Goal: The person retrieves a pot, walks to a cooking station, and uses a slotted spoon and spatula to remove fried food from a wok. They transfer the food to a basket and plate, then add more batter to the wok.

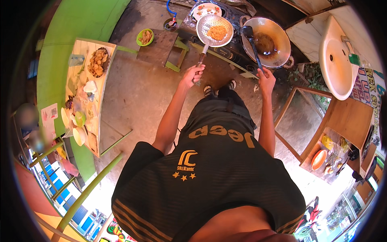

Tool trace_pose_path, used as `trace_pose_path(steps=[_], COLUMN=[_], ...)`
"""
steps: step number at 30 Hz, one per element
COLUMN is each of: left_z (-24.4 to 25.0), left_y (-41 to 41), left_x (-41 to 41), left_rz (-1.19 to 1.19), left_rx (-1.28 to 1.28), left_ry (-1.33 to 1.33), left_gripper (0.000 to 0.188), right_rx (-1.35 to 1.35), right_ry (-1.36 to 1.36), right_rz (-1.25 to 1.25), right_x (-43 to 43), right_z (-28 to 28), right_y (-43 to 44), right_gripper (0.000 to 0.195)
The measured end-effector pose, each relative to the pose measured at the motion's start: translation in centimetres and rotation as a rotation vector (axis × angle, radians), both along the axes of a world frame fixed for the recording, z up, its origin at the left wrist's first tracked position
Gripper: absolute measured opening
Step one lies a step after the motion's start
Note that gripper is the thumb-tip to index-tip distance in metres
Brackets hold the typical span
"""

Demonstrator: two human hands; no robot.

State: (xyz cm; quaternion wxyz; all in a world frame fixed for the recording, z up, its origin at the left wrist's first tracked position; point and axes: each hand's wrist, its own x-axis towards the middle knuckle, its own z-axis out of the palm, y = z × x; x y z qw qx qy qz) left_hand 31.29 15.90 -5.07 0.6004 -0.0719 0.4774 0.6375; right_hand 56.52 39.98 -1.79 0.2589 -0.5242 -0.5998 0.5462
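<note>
My left hand (193,75) grips the handle of a perforated metal skimmer (203,29), held over the left side of the gas stove. A clump of golden fried food (217,32) lies in its bowl. In my right hand (266,80) is the handle of a black spatula (255,50). The spatula's blade rests against or just over the left inner wall of a large wok (282,39); contact is hard to tell. Dark oil (265,44) pools at the wok's bottom. Behind the skimmer, a floral plate (207,9) sits on the stove (225,53).
A wooden bench (157,45) on the left bears a green bowl (145,37) of fried pieces. Farther left, a table (104,87) carries a plate of fried food (98,62) and clutter. A gas regulator with blue hose (171,22) stands near the stove. A washbasin (335,66) hangs at right.
</note>
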Motion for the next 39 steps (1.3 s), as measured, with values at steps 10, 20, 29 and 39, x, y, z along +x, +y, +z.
trace_pose_path(steps=[10,20,29,39], left_z=[5.3,3.7,3.8,4.9], left_y=[6.6,13.9,16.2,17.2], left_x=[1.2,5.4,4.5,3.7], left_rz=[-0.203,-0.392,-0.390,-0.437], left_rx=[-0.010,0.004,0.010,-0.012], left_ry=[0.156,0.181,0.198,0.251], left_gripper=[0.025,0.024,0.019,0.023], right_rx=[-0.025,0.100,0.035,0.025], right_ry=[-0.038,-0.552,-0.493,-0.337], right_rz=[-0.129,0.065,0.047,0.009], right_x=[5.3,7.9,8.6,7.3], right_z=[6.4,14.3,10.8,9.7], right_y=[0.1,6.2,9.2,8.8], right_gripper=[0.033,0.038,0.039,0.038])
